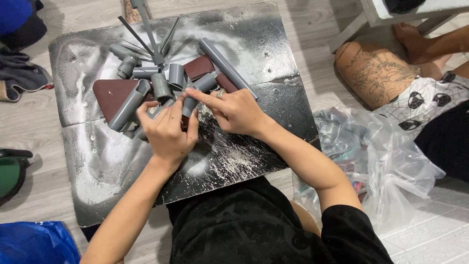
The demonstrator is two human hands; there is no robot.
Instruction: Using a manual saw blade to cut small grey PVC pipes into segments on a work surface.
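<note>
Both hands work over a scuffed black board (254, 34) on the floor. My left hand (167, 131) is closed around a short grey pipe piece (189, 103) that sticks up between the fingers. My right hand (234, 110), with a ring on one finger, presses its index finger on the same piece. Just beyond the hands lie several grey pipe pieces and fittings (161, 83), a long grey pipe (227, 66) and dark red sandpaper sheets (111, 94). What lies under my palms is hidden.
Another person's tattooed leg (376, 73) rests on the floor at the right. A clear plastic bag (371, 151) lies by my right forearm. Dark metal rods (146, 34) lean at the board's far edge. A blue bag (34, 242) sits lower left, cloth (19, 73) at left.
</note>
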